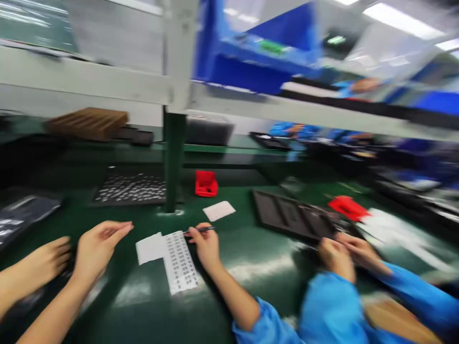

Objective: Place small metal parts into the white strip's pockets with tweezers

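Note:
My left hand [100,248] is raised at the left, its thumb and fingertips pinched together; anything between them is too small to make out. In my right hand [206,246] is a slim dark tool that looks like tweezers [205,229], its tip pointing left. Just below that tip lies a white sheet of small dark labels [180,263] in rows. A blank white paper [149,249] touches the sheet's left side. Behind my right hand rests a small pale card [219,210] with faint marks.
A co-worker's hand [45,263] is at far left; another's hands [339,255] work at right near a black tray [287,212]. A green post [174,162], a red box [206,184] and a black mat of small parts [131,188] stand behind. Blue bins [251,71] hang above.

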A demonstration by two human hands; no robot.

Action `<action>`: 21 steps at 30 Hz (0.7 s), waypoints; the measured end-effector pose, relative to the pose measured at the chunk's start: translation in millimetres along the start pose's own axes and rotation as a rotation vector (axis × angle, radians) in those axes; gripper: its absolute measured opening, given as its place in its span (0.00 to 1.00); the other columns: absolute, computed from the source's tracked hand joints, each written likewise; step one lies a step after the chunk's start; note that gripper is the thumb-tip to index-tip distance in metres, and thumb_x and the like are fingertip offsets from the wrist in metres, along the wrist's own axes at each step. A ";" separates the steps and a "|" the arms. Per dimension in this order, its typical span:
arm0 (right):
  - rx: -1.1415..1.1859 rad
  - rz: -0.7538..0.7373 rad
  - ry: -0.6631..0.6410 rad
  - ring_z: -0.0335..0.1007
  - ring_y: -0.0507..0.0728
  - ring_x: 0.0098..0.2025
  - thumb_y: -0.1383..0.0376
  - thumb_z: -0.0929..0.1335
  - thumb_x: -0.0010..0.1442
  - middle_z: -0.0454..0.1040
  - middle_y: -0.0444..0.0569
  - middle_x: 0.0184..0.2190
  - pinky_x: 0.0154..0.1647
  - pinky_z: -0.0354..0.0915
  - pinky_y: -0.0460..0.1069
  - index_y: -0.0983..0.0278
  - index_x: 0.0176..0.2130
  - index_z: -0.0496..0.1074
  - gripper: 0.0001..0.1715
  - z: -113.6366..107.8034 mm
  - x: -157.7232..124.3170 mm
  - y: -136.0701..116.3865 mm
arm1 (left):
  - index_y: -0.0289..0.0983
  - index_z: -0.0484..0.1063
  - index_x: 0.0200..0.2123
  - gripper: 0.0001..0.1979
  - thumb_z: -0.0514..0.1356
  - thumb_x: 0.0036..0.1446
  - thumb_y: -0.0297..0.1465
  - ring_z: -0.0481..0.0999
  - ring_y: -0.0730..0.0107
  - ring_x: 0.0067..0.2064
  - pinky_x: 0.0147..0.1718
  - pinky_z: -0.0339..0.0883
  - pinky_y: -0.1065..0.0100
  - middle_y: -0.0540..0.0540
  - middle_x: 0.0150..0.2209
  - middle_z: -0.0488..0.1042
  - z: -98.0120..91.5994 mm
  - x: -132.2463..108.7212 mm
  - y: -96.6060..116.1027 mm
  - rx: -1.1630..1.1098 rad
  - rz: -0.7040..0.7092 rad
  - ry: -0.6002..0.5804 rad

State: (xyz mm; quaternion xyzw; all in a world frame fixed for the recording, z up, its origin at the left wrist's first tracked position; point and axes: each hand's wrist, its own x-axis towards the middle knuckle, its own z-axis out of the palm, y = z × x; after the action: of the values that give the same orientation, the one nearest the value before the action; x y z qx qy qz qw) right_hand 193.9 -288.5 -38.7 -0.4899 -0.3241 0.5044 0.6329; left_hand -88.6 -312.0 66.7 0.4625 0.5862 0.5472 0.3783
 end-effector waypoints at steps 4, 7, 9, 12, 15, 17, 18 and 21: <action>-0.011 0.036 -0.047 0.89 0.62 0.35 0.43 0.87 0.46 0.83 0.46 0.30 0.28 0.76 0.46 0.60 0.40 0.69 0.39 -9.9 4.1 2.9 | 0.35 0.83 0.33 0.21 0.81 0.45 0.45 0.88 0.56 0.43 0.50 0.81 0.58 0.37 0.40 0.89 -13.7 47.7 -11.8 -0.037 0.099 0.202; -0.035 0.036 -0.047 0.90 0.64 0.36 0.43 0.87 0.46 0.83 0.48 0.30 0.28 0.77 0.47 0.61 0.40 0.70 0.39 -12.8 -0.1 3.7 | 0.36 0.82 0.34 0.17 0.78 0.51 0.42 0.88 0.58 0.45 0.52 0.80 0.60 0.38 0.41 0.89 -4.3 74.5 -12.6 0.000 0.170 0.227; -0.054 0.034 -0.043 0.90 0.64 0.37 0.43 0.87 0.46 0.84 0.48 0.30 0.28 0.78 0.47 0.61 0.40 0.71 0.39 -14.0 -2.1 3.8 | 0.35 0.82 0.35 0.14 0.77 0.54 0.40 0.87 0.60 0.44 0.52 0.80 0.61 0.39 0.42 0.88 10.4 94.3 -13.5 0.040 0.197 0.177; -0.080 0.032 -0.038 0.90 0.64 0.38 0.43 0.87 0.46 0.84 0.49 0.31 0.28 0.79 0.47 0.61 0.40 0.72 0.38 -15.6 -1.0 4.4 | 0.33 0.82 0.37 0.10 0.75 0.60 0.34 0.86 0.63 0.42 0.48 0.80 0.63 0.40 0.39 0.87 39.0 135.6 -19.7 0.152 0.188 0.067; -0.095 0.029 -0.034 0.90 0.63 0.37 0.43 0.87 0.47 0.85 0.49 0.32 0.29 0.79 0.47 0.61 0.40 0.72 0.38 -16.2 1.2 5.7 | 0.33 0.81 0.42 0.09 0.71 0.68 0.34 0.84 0.64 0.44 0.49 0.81 0.60 0.42 0.42 0.84 68.3 184.2 -31.6 0.316 0.142 -0.024; -0.102 0.029 -0.031 0.90 0.63 0.37 0.43 0.87 0.47 0.85 0.50 0.32 0.29 0.79 0.46 0.62 0.40 0.72 0.37 -15.8 1.5 6.7 | 0.34 0.80 0.50 0.13 0.68 0.72 0.38 0.84 0.62 0.48 0.51 0.82 0.55 0.42 0.49 0.83 85.6 213.0 -40.7 0.428 0.110 -0.084; -0.104 0.029 -0.029 0.90 0.63 0.36 0.43 0.87 0.47 0.85 0.51 0.32 0.29 0.79 0.46 0.62 0.40 0.72 0.37 -15.5 1.3 7.1 | 0.35 0.79 0.54 0.15 0.67 0.73 0.39 0.83 0.60 0.50 0.52 0.82 0.54 0.41 0.53 0.82 93.3 225.3 -45.0 0.478 0.097 -0.115; -0.111 0.029 -0.022 0.90 0.64 0.37 0.42 0.86 0.48 0.85 0.51 0.31 0.29 0.79 0.47 0.61 0.40 0.73 0.37 -14.2 0.2 7.8 | 0.36 0.77 0.59 0.18 0.66 0.74 0.40 0.82 0.57 0.54 0.54 0.82 0.52 0.39 0.58 0.79 111.8 253.9 -55.5 0.609 0.076 -0.206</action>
State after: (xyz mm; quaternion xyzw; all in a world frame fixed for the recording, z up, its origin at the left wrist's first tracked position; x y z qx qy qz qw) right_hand 204.3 -292.4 -50.6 -0.5232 -0.3514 0.5001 0.5939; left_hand -62.1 -35.1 14.7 0.6291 0.6637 0.3107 0.2591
